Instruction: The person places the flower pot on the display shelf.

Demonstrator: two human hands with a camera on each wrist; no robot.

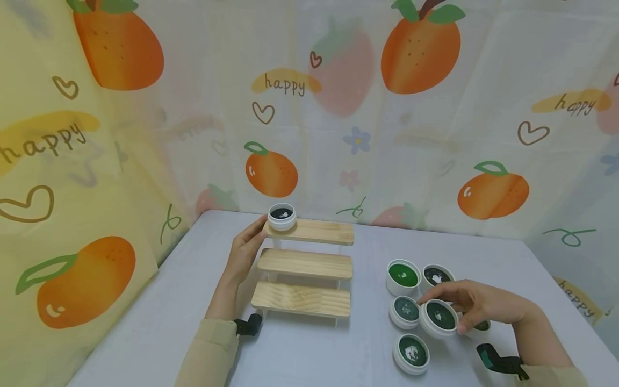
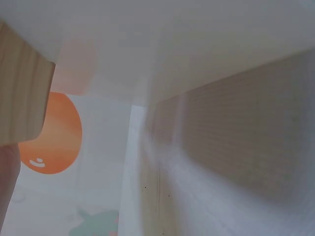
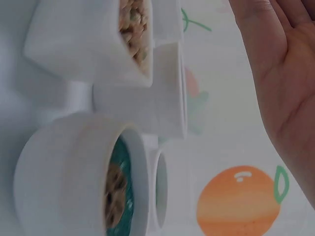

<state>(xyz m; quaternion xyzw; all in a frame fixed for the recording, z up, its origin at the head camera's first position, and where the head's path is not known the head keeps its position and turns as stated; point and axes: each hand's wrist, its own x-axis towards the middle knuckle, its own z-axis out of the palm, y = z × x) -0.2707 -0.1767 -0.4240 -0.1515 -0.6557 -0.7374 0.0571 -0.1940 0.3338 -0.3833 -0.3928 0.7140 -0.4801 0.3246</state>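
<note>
My left hand point(image 1: 244, 252) reaches to the left end of the top board point(image 1: 319, 231) of a three-tier wooden shelf. Its extended fingertips are right beside a small white round jar point(image 1: 282, 216) with a dark filling, standing on that end. The left wrist view shows the wooden board's end point(image 2: 22, 93) close by, with part of a finger point(image 2: 7, 177) below it. With thumb and fingers, my right hand point(image 1: 483, 303) pinches a white jar point(image 1: 439, 318) with dark green filling, tilted among the other jars. In the right wrist view, only part of this hand point(image 3: 280, 73) shows.
Several jars stand on the white table point(image 1: 367, 344), including a bright green one point(image 1: 403, 276), a dark one point(image 1: 437, 276) and two greyish-green ones. The middle board point(image 1: 304, 264) and lower board point(image 1: 302, 300) step toward me. The right wrist view shows a white tub point(image 3: 83, 44) holding pale grains.
</note>
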